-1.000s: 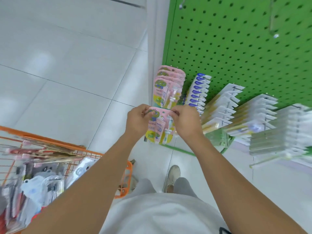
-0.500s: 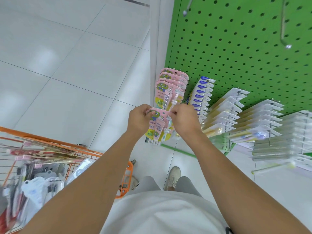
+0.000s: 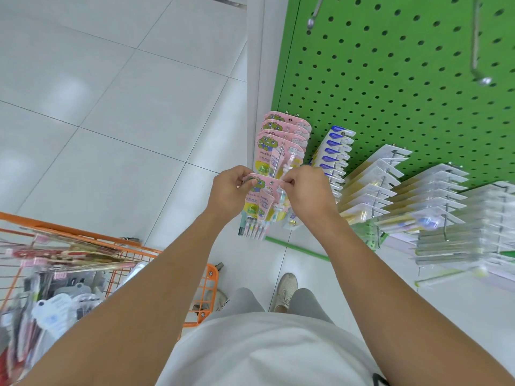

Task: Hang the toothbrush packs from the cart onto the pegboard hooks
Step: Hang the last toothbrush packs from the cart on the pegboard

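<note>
Fingers (image 3: 245, 183) of both hands are pinching the top edge of one pink toothbrush pack (image 3: 260, 197), so neither hand is loose or spread; left hand (image 3: 229, 190) has the left corner, right hand (image 3: 306, 190) has the right corner, and the pack hangs down between them.

Going left to right: the orange cart (image 3: 117, 243) sits low on the left with a messy pile of more packs (image 3: 55, 307) in it, pretty blurry so I can't tell which kinds; then the two hands with the pack just in front of the hook (image 3: 276, 162) that already carries a row of matching pink packs (image 3: 281, 135); then blue-topped packs (image 3: 335, 151) and several rows of clear ones (image 3: 370, 188) further right, all on the green pegboard (image 3: 390, 79).

Step-wise I'd say this is the lining-up bit; pack is held near the hook tip but not threaded on as far as I can tell. Next move needs the little hole in the card top brought onto that tip, then slid back against the others; hole's small, so it could easily miss.
</note>
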